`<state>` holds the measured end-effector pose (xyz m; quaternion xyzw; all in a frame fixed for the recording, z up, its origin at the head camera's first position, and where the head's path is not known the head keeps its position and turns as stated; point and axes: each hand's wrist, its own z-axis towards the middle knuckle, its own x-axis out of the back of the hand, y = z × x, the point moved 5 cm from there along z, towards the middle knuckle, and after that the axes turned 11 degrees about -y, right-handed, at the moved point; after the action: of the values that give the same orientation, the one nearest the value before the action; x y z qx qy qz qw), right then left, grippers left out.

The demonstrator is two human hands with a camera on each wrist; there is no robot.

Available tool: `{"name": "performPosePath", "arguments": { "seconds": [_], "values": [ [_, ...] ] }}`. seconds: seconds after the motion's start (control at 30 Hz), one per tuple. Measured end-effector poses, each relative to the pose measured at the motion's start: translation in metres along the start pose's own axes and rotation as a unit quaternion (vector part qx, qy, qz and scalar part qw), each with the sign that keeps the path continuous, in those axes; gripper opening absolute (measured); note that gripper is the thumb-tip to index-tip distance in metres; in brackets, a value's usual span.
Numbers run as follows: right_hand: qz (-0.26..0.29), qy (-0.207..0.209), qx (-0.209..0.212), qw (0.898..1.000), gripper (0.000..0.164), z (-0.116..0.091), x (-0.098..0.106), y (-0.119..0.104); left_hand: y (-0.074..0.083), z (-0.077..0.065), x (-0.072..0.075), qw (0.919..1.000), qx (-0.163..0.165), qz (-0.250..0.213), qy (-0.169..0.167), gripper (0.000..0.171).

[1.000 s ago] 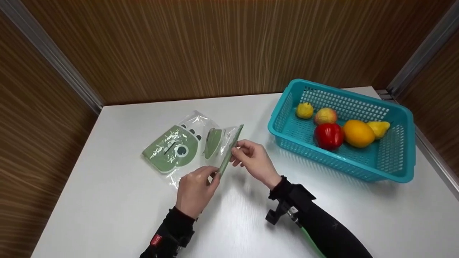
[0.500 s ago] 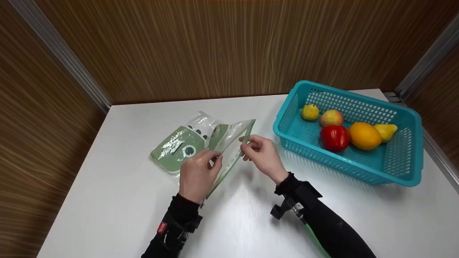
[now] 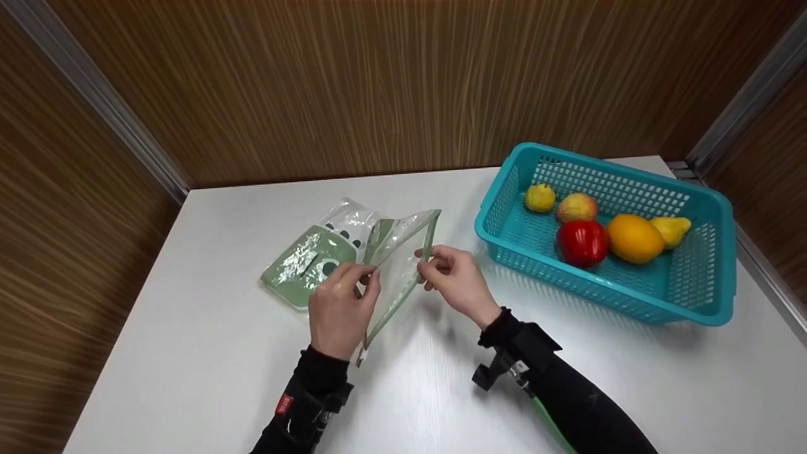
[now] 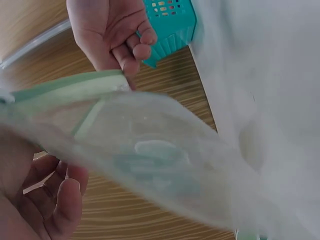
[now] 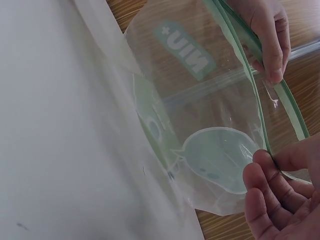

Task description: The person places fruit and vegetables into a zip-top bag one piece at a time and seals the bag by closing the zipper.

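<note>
A clear zip bag point(image 3: 397, 268) with a green-edged mouth stands between my hands, its mouth spread apart. My left hand point(image 3: 340, 309) pinches one side of the mouth between thumb and fingers. The opposite green edge is pinched by my right hand point(image 3: 457, 280). In the right wrist view the bag point(image 5: 200, 110) shows a green speech-bubble print and mirrored lettering, with my right hand point(image 5: 285, 190) at its lower edge. Under and left of it, a second clear bag point(image 3: 309, 271) with a green cartoon face lies flat on the table, partly covered by my left hand.
At the right stands a turquoise basket point(image 3: 605, 280) holding a red bell pepper point(image 3: 582, 243), an orange fruit point(image 3: 635, 238), an apple point(image 3: 577, 208) and yellow pears, one being a long pear point(image 3: 671, 231). Wood-grain panels point(image 3: 353, 88) rise behind the white table point(image 3: 208, 353) and at its sides.
The bag's mouth, closed flat a second ago, now gapes wide. My left hand has moved from the lower end of the edge to the near-left side. My right hand has stayed almost in place.
</note>
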<state>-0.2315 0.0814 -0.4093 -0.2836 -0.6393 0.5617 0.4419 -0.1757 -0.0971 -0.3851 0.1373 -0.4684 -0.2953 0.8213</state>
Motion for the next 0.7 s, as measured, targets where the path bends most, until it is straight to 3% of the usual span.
{"name": "performPosePath", "arguments": {
  "seconds": [0.37,0.7],
  "values": [
    [-0.023,-0.009,-0.008,1.000,0.025,-0.001,-0.001,-0.004,-0.015,0.003,0.025,0.9976,0.019,0.002,0.066,0.005],
    [-0.039,-0.016,-0.019,0.999,0.026,-0.001,0.000,-0.003,-0.034,0.006,0.070,0.9871,0.053,-0.008,0.151,0.009]
  ]
}}
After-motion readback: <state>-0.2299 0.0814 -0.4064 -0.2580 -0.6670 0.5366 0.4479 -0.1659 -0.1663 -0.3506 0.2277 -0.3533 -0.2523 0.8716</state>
